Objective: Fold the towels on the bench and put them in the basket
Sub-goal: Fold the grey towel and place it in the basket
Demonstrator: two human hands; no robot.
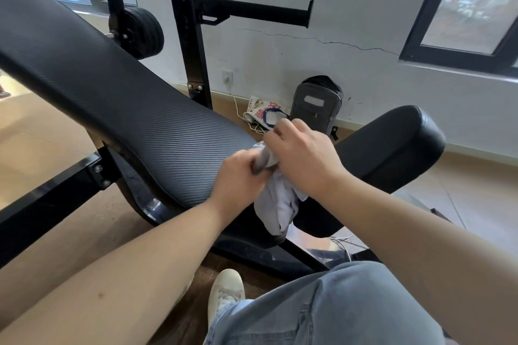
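A small white and grey towel (276, 204) hangs bunched between the two black pads of the weight bench (126, 109). My left hand (238, 176) grips its grey upper edge at the near end of the long pad. Close beside it, my right hand (302, 154) holds the same bunch from above, fingers curled over the cloth. The lower part of the towel droops into the gap between the pads. No basket is in view.
The second bench pad (392, 148) lies right of the hands. A black rack upright (190, 36) with a bar peg stands behind, weight plates (140, 32) at left. A grey backpack (316, 105) and printed bag (262, 110) sit by the wall. My knee and shoe are below.
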